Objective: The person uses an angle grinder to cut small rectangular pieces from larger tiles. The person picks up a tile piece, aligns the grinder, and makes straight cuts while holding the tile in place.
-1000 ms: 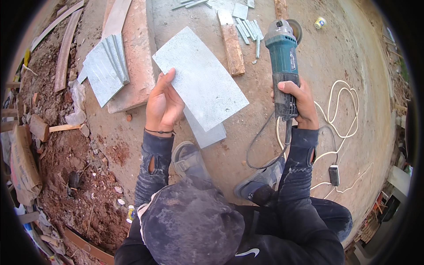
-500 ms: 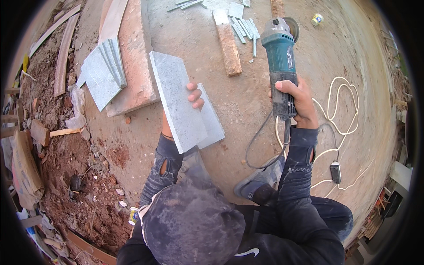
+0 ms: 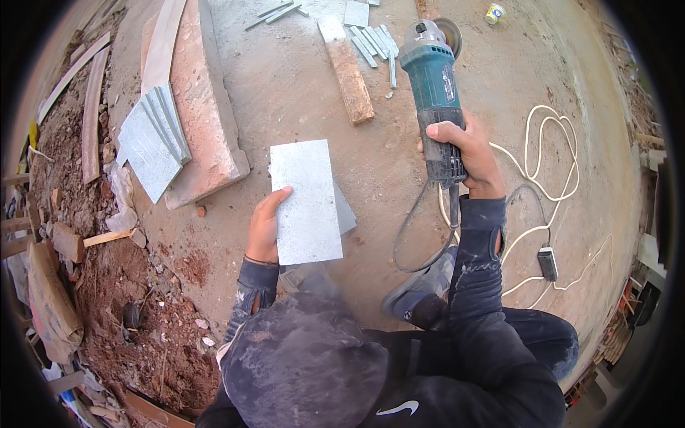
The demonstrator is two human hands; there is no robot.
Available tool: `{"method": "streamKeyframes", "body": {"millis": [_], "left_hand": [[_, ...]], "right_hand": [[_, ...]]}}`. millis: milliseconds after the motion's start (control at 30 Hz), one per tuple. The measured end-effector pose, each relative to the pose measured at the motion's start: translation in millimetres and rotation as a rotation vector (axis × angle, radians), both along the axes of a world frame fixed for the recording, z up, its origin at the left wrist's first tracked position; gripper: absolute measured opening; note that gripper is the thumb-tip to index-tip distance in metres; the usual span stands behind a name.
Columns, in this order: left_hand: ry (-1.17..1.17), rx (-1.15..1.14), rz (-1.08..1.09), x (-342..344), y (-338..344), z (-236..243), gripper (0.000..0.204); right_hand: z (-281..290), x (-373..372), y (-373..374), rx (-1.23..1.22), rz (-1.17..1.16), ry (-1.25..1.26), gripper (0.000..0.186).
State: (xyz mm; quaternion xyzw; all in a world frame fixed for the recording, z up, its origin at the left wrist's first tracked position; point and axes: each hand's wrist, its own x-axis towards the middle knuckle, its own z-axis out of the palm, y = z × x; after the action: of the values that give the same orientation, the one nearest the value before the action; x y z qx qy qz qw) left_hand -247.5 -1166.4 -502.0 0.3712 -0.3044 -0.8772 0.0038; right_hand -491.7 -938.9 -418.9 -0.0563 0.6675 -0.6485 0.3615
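Note:
Held up in front of me is a pale grey-green rectangular stone tile (image 3: 308,207). My left hand (image 3: 267,225) is closed on its left edge, thumb on the face and the other fingers hidden behind. A second tile (image 3: 344,209) shows partly behind its right side; whether the two touch cannot be made out. On the right, my right hand (image 3: 465,151) wraps round the black rear body of a teal angle grinder (image 3: 432,85). The grinder points away from me, its disc (image 3: 449,37) at the far end. A dark cord hangs from its back.
A long reddish stone block (image 3: 207,107) carries a fanned stack of tiles (image 3: 157,139) at its left. Beyond lie a wooden batten (image 3: 346,71) and several thin stone strips (image 3: 374,43). White cable (image 3: 531,153) loops at the right beside a black-and-white socket block (image 3: 547,264). Rubble (image 3: 157,321) covers the left.
My left hand has turned the tile: its face now squares toward me, with the thumb showing instead of the fingertips. My right hand still holds the grinder, slightly left in view.

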Motion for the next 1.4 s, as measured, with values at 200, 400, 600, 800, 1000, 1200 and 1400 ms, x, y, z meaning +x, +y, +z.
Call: {"method": "streamKeyframes", "body": {"millis": [200,400,600,800,1000,1200,1400], "left_hand": [[0.003,-0.42,-0.062,-109.0,-5.3,-36.2,0.032],[-0.144,-0.689,-0.061,-225.3,-48.9,-118.1,0.04],[-0.136,-0.774,0.151,-267.3,-42.4,-139.7,0.037],[-0.11,-0.778,0.402,-279.1,-32.0,-151.0,0.028],[-0.077,-0.724,-0.018,-222.1,-29.8,-137.8,0.036],[-0.016,-0.571,-0.321,-156.4,-4.0,-97.0,0.032],[0.008,-0.407,-0.116,-154.7,6.9,-115.5,0.022]], "right_hand": [[-2.2,-4.6,7.0,0.006,-0.019,-0.001,0.046],[1.7,0.8,6.2,0.017,-0.028,0.009,0.05],[6.3,5.7,15.0,-0.022,-0.079,-0.033,0.054],[3.6,5.5,14.7,-0.009,-0.072,-0.038,0.055],[-7.1,6.6,9.7,0.039,-0.021,-0.024,0.052],[-25.7,23.5,-13.7,0.067,0.055,0.008,0.054],[-63.6,47.0,-42.0,0.159,0.139,0.15,0.068]]}}
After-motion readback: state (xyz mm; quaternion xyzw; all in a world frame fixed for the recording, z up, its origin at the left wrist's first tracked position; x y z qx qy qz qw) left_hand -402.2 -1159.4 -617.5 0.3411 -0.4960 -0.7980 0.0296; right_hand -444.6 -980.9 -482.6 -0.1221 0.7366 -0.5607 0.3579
